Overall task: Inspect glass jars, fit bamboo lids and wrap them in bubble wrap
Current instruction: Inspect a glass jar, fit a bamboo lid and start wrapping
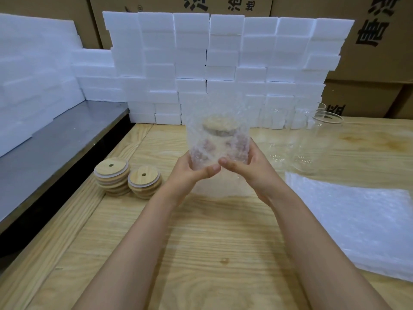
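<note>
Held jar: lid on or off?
On. Lid sits atop the jar, seen through the bubble wrap; left hand and right hand grip it.

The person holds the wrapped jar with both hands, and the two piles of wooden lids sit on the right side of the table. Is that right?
No. The head view shows the piles of wooden lids on the left side of the table, not the right. The left hand and right hand do hold the wrapped jar.

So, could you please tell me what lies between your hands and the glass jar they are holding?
Bubble wrap: the head view shows the left hand and right hand gripping the lidded glass jar through the sheet wrapped around it.
</note>
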A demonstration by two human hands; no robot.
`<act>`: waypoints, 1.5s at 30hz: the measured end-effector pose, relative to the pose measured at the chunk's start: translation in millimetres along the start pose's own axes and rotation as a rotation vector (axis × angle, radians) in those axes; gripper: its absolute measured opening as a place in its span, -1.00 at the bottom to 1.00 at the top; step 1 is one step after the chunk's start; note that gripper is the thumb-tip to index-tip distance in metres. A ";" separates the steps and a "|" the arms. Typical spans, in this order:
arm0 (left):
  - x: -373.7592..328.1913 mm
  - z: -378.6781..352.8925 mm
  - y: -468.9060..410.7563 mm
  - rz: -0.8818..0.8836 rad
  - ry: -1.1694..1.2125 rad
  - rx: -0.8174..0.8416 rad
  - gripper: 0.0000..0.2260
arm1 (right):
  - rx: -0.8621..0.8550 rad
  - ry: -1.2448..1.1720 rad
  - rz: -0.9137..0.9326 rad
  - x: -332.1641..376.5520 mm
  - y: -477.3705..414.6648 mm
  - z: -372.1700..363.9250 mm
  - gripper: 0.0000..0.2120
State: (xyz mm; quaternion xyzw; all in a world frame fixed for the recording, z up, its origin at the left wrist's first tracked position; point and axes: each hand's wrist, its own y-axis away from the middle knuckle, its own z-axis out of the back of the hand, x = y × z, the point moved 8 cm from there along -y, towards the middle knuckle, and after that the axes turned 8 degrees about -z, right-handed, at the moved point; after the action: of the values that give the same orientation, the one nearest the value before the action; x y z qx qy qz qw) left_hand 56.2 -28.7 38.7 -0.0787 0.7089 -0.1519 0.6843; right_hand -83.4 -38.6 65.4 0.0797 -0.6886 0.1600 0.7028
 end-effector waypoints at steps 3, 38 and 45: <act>5.1 3.5 5.8 -0.005 0.043 -0.019 -0.55 | 0.009 0.029 -0.016 -10.8 1.3 -5.9 -0.32; -28.5 32.5 55.9 -0.540 -0.724 -0.412 -0.75 | -0.175 0.239 0.111 -45.8 -213.3 -162.2 -0.12; -28.4 33.8 54.3 -0.524 -0.702 -0.412 -0.77 | -0.157 0.258 0.088 -44.7 -201.6 -158.3 0.18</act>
State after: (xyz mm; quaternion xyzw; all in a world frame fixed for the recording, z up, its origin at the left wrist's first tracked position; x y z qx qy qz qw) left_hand 96.5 27.9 47.4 -0.4349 0.4071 -0.1397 0.7910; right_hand 133.2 -179.9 36.6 -0.0273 -0.6057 0.1452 0.7819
